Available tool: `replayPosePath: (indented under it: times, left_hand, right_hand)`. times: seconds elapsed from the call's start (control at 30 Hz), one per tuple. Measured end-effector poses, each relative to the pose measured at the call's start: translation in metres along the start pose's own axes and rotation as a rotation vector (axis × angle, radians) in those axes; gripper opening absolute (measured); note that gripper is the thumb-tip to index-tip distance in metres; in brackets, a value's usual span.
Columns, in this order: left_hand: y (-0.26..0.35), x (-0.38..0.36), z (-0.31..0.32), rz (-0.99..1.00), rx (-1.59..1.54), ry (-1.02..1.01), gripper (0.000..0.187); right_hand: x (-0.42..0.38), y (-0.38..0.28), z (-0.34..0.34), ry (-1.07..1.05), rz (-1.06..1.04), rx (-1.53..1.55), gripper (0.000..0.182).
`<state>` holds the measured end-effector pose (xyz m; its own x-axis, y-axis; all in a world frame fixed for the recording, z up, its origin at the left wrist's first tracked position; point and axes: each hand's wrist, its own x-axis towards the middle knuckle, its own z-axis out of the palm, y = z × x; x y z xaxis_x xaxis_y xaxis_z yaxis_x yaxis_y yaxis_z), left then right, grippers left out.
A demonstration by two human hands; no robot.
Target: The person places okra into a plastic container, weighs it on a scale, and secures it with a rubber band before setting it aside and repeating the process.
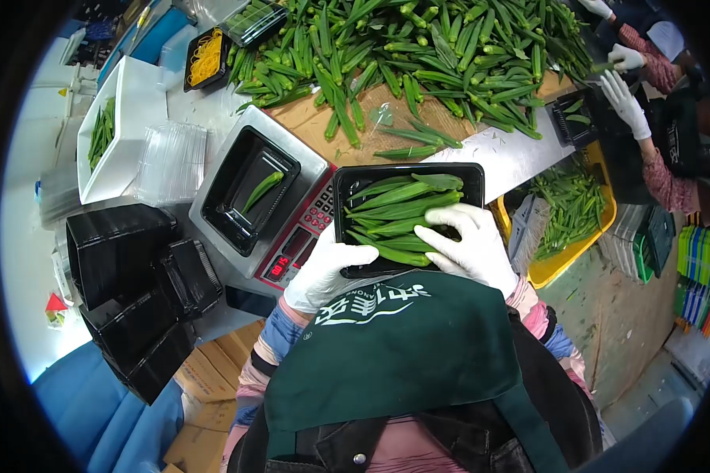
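A black plastic tray holding several green okra pods is in front of my chest. My left hand, in a white glove, grips the tray's lower left corner, its thumb over the rim. My right hand, also gloved, curls over the right side of the tray with its fingertips on the okra. Left of it stands a silver scale with a red keypad and lit red digits. On the scale rests another black tray with a single okra pod in it.
A big okra heap covers the far side on cardboard. Black tray stacks, clear lids and a white bin are left. A yellow crate of okra stands right. A co-worker's gloved hand is at upper right.
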<state>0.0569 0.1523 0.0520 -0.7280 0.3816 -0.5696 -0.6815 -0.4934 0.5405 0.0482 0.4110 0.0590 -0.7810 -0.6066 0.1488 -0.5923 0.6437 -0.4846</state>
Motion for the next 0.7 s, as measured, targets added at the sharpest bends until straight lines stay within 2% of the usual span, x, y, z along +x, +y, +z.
replayPosePath:
  times: [0.17, 0.33, 0.43, 0.47, 0.5, 0.57, 0.7]
  left_hand:
    - [0.002, -0.002, 0.009, 0.028, 0.026, 0.002, 0.067]
    - [0.004, -0.003, 0.008, -0.068, -0.080, -0.041, 0.073]
    - [0.001, -0.001, 0.006, -0.060, -0.079, -0.053, 0.072]
    - [-0.001, 0.000, 0.005, -0.053, -0.065, -0.054, 0.072]
    - [0.000, 0.000, 0.007, -0.062, -0.092, -0.048, 0.071]
    - [0.004, -0.002, 0.016, -0.081, -0.145, -0.039, 0.070]
    - [0.008, -0.002, 0.023, -0.106, -0.144, -0.065, 0.070]
  right_hand:
    - [-0.006, 0.002, 0.004, 0.016, 0.053, 0.035, 0.043]
    - [-0.017, 0.005, -0.009, 0.052, -0.076, 0.087, 0.039]
    - [-0.022, 0.008, -0.015, 0.182, 0.022, 0.227, 0.039]
    - [-0.022, 0.004, -0.021, 0.263, 0.117, 0.244, 0.036]
    - [-0.023, 0.009, -0.016, 0.370, 0.149, 0.160, 0.032]
    - [-0.023, 0.012, -0.021, 0.371, 0.230, 0.039, 0.033]
    - [-0.014, 0.016, -0.018, 0.247, 0.355, -0.078, 0.034]
